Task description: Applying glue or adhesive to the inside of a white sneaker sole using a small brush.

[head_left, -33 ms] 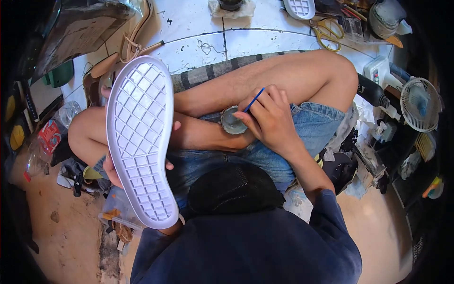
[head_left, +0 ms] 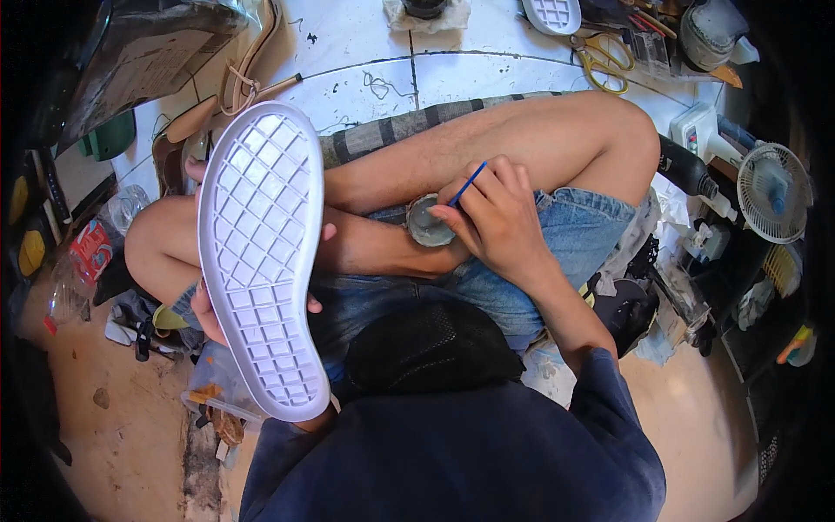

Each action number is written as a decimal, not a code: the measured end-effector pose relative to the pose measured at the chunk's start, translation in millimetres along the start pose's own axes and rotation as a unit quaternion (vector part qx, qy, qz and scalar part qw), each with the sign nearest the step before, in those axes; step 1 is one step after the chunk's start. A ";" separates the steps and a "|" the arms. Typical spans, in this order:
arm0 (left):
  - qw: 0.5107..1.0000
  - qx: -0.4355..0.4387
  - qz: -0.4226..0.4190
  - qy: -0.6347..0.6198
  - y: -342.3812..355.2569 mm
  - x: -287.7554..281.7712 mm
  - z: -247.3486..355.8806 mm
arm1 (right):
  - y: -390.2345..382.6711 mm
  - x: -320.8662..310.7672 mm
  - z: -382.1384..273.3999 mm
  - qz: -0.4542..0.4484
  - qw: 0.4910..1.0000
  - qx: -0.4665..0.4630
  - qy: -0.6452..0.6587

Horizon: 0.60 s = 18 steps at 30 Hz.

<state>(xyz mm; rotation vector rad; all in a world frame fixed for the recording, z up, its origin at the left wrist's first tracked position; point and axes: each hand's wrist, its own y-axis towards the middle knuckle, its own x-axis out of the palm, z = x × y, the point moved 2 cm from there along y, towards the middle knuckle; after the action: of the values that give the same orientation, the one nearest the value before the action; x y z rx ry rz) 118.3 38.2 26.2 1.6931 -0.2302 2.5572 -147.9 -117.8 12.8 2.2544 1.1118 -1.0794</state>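
Observation:
A white shoe sole (head_left: 265, 252) stands upright on the left, its grid-ribbed inner side showing. Behind it my left hand (head_left: 205, 313) is closed round its edges; fingertips show on both sides, and the palm is hidden. Over my shin, my right hand (head_left: 494, 213) pinches a thin blue stick (head_left: 470, 181) like a brush handle. Its lower end is hidden by my fingers, beside the small round cup (head_left: 428, 223). That cup has a crusted rim and something greyish inside, and rests by my crossed legs.
On the tiles ahead lie yellow-handled scissors (head_left: 602, 65), another white sole (head_left: 553, 14) and a dark pot (head_left: 424, 7). Shoe parts (head_left: 187, 122) lie to the left, near a plastic bottle (head_left: 129, 207). A small fan (head_left: 772, 193) and a black bottle (head_left: 685, 165) stand right.
The sole has shifted very slightly to the right in my left hand. My right hand and the blue stick look unmoved.

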 end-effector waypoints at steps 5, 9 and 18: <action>0.957 0.014 0.224 -0.181 6.8 30.9 -12.7 | -3.3 4.7 -1.3 0.009 1.000 0.015 0.010; 0.970 0.001 0.199 -0.143 -0.3 25.6 -13.8 | -5.6 4.9 -1.3 0.013 1.000 0.014 0.007; 0.995 0.040 0.085 -0.028 -11.1 -8.8 -24.1 | -3.5 0.6 -0.9 0.021 0.998 0.032 0.041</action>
<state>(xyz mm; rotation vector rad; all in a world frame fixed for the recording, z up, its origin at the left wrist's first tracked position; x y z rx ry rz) 101.3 53.2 9.9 1.8494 -0.2910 2.6739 -150.1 -114.8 12.8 2.3805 1.0704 -1.0263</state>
